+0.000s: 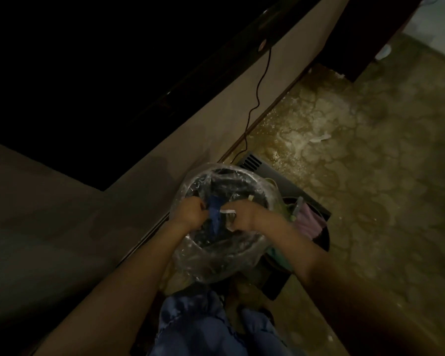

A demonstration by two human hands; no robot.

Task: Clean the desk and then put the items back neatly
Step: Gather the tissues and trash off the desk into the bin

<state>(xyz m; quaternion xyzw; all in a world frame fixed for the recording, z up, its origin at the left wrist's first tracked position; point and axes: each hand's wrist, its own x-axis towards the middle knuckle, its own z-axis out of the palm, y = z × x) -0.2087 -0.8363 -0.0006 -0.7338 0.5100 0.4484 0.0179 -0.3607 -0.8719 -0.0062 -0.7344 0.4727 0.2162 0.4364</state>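
A round bin [198, 255] lined with a clear plastic bag stands on the floor below me. Both my hands reach into its mouth. My left hand [189, 213] grips a crumpled blue cloth [216, 214] at the bin's middle. My right hand [244, 214] is curled on the same blue cloth, with white scraps of paper [228, 211] by its fingers. The scene is dim and the bin's contents are mostly dark.
A dark flat device with a vent [252, 161] lies behind the bin, and a black cable [260, 80] runs up the beige wall. A second dark container [316, 235] with pink and green items stands right of the bin. The marbled floor [357, 163] stretches right.
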